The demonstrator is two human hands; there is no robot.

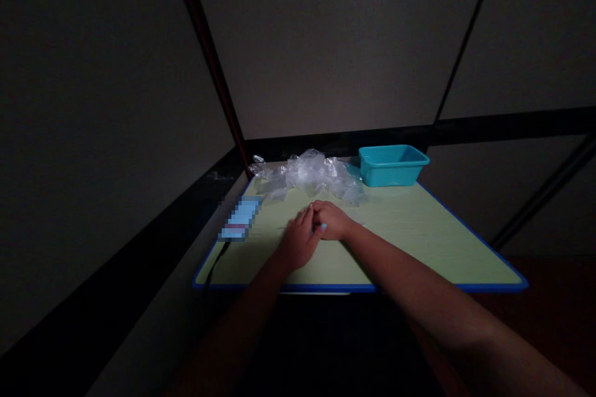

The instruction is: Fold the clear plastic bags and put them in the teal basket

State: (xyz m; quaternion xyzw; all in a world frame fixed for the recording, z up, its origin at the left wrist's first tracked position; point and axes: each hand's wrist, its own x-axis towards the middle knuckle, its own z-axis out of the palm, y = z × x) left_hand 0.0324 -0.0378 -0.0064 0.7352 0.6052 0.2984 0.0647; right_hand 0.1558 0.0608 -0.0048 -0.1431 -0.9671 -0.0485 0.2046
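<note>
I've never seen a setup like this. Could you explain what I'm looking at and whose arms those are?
There is no robot here: these are a person's bare hands, seen by a camera worn on their head, looking forward and down. The left hand and right hand come together over a pale table with a blue edge. Whether anything is held between them is hidden. Beyond them lies crumpled clear plastic; to its right stands a turquoise tub. Near the table's left edge is a light-blue object, too pixelated to identify.
</note>
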